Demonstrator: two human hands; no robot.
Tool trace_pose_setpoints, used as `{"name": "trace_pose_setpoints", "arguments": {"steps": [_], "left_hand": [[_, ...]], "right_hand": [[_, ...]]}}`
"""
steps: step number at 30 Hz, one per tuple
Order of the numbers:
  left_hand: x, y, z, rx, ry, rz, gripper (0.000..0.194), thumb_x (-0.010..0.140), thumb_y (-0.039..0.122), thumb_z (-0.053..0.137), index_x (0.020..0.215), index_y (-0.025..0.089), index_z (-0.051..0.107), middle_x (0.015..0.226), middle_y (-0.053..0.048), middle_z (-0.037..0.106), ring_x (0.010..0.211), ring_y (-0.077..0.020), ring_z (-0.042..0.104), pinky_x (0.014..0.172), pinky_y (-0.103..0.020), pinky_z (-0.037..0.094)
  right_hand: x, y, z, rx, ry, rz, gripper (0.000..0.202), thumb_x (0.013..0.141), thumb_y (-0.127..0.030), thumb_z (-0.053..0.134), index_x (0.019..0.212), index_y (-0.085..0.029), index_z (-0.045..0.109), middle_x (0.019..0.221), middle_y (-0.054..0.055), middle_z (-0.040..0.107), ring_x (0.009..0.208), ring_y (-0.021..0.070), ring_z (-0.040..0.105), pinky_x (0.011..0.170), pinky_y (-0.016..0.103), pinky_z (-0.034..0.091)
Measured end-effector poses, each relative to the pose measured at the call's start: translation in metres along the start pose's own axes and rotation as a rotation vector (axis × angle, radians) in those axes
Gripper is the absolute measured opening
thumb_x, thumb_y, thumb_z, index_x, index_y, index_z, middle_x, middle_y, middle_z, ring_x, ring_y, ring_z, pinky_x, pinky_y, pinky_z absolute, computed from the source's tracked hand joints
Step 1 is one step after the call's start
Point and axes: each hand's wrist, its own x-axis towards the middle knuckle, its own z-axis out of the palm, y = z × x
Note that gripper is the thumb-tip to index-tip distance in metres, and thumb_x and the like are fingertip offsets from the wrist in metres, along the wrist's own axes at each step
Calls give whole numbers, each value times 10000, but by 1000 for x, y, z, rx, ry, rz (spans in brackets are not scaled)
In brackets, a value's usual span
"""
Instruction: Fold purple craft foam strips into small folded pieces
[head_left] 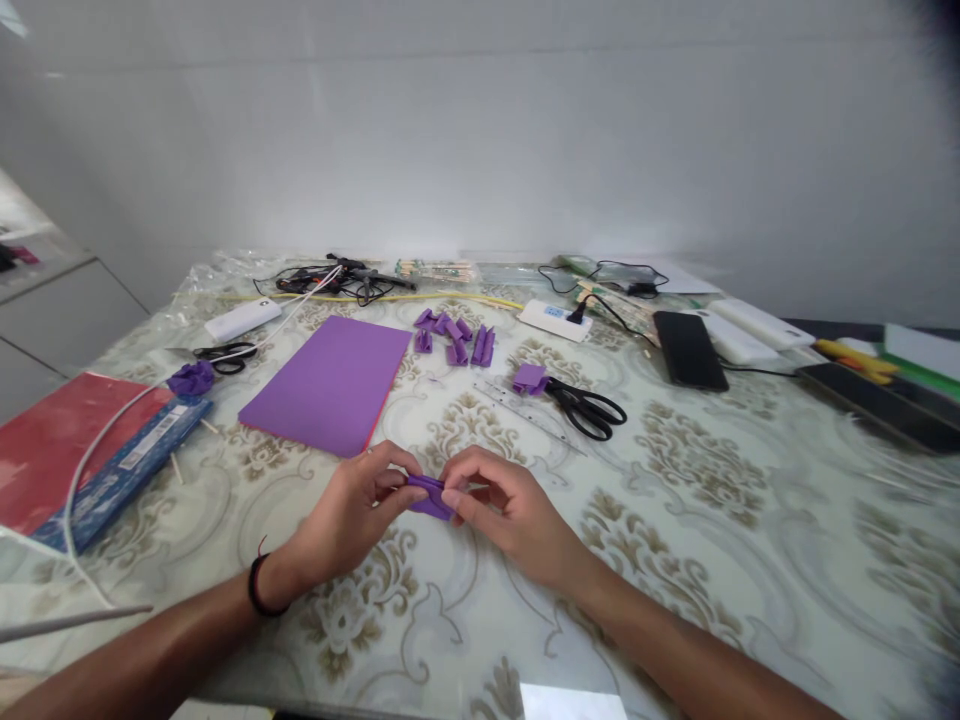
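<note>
Between my two hands, just above the patterned table, is a small piece of purple paper (430,497) with a folded or rolled upper edge. My left hand (367,500) pinches its left end between thumb and fingers. The right end is pinched by my right hand (499,505). Farther up lie several rolled purple paper pieces (454,338) in a loose group. A stack of purple sheets (330,380) with a red edge rests to the left. Right of centre, black-handled scissors (589,405) lie with their blades under small purple paper squares (530,378). A clear ruler (529,415) lies beside them.
At left are a red sheet pack (82,440), crumpled purple paper (191,378), a second pair of scissors (229,355) and a white cable (71,490). Tangled black cables (330,278) and a white power strip (555,320) sit at the back. A black phone (688,350) lies right.
</note>
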Motion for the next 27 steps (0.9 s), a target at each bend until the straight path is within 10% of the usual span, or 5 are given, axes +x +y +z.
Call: {"name": "trace_pose_setpoints", "arguments": {"steps": [27], "left_hand": [[2, 19, -6, -22, -216, -198, 379, 1001, 441, 593, 859, 127, 752, 733, -76, 801, 682, -208, 795, 621, -242, 605]], "right_hand": [[0, -1, 7, -87, 46, 102, 177, 910, -309, 680, 779, -194, 712, 713, 14, 689, 674, 164, 597, 646, 287, 470]]}}
